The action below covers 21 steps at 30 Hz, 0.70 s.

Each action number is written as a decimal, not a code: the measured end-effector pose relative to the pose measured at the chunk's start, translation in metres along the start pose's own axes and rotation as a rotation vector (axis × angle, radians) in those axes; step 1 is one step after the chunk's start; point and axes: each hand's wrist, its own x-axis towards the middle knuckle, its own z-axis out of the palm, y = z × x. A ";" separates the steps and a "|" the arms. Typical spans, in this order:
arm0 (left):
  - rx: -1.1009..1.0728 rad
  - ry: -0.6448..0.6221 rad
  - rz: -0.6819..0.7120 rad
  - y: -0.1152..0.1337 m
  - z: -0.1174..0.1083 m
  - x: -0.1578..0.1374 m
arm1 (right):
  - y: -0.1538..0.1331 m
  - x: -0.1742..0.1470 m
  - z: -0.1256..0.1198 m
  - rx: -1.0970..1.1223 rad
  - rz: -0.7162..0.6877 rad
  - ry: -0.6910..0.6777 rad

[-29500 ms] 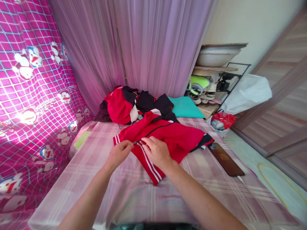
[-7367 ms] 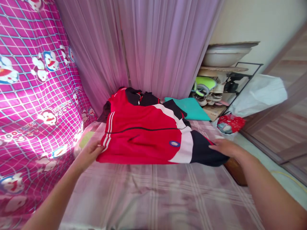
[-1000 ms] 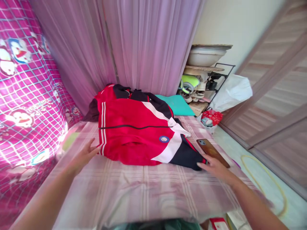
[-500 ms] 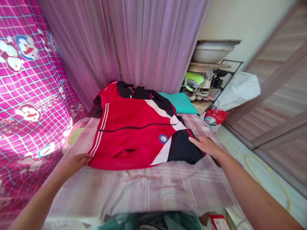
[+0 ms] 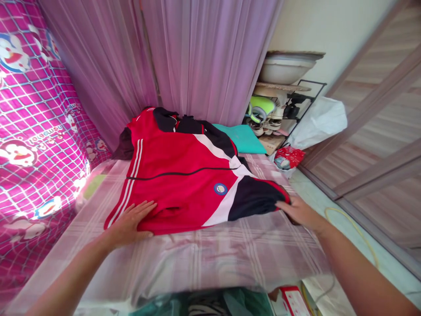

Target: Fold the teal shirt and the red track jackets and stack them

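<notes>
Red-white-black fabric jacket [image 5: 187,184] zipped, spread wide, not yet smooth; left hand [image 5: 130,223] splayed flat across it, right hand [image 5: 301,213] pinching dark sleeve [image 5: 253,197] end!

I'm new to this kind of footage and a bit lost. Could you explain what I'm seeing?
There is no machine here: these are a person's own bare hands, seen from a camera worn on the head, looking forward and down. A red jacket lies spread on a plaid cloth. The left hand rests open on it near the striped hem; the right hand holds the end of its dark sleeve. Behind are more clothes and a teal item.
</notes>
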 end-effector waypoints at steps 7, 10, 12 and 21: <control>-0.041 0.018 0.012 -0.012 0.006 0.000 | -0.026 0.026 -0.019 0.290 0.075 0.122; -0.102 0.028 0.030 -0.015 0.005 0.002 | -0.027 0.016 0.001 0.247 -0.015 -0.172; -0.137 0.012 0.024 -0.015 0.003 0.004 | -0.024 0.007 0.015 0.121 -0.023 -0.352; -0.174 0.032 0.010 -0.016 0.004 0.006 | -0.007 -0.025 0.006 -0.078 0.227 -0.434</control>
